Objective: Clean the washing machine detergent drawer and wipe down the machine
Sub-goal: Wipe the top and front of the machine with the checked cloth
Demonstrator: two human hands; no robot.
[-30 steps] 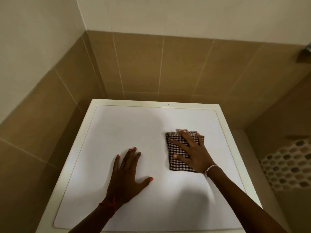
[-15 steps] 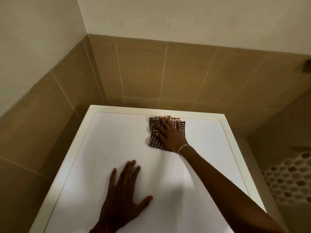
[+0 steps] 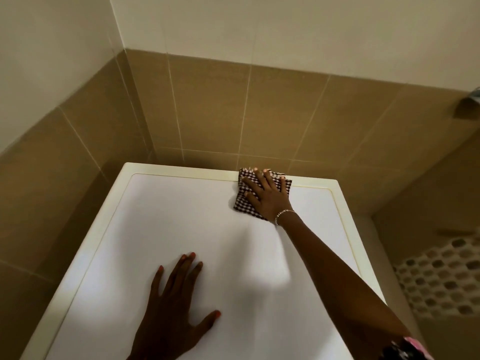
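Observation:
The washing machine's white top (image 3: 187,216) fills the lower half of the view, with a cream rim around it. A folded dark-and-white checked cloth (image 3: 242,201) lies at the far edge, right of centre, partly over the rim. My right hand (image 3: 267,197) presses flat on the cloth with fingers spread, arm stretched out. My left hand (image 3: 176,305) rests flat on the near part of the top, fingers apart, holding nothing. The detergent drawer is not in view.
Brown tiled walls (image 3: 220,113) close in right behind and to the left of the machine. To the right, a lower recess has a hexagon mosaic surface (image 3: 441,279). A dark fitting (image 3: 467,105) juts from the wall at the upper right.
My right hand has slid the cloth away from me, from the middle right of the top to its far edge. My left hand stays planted.

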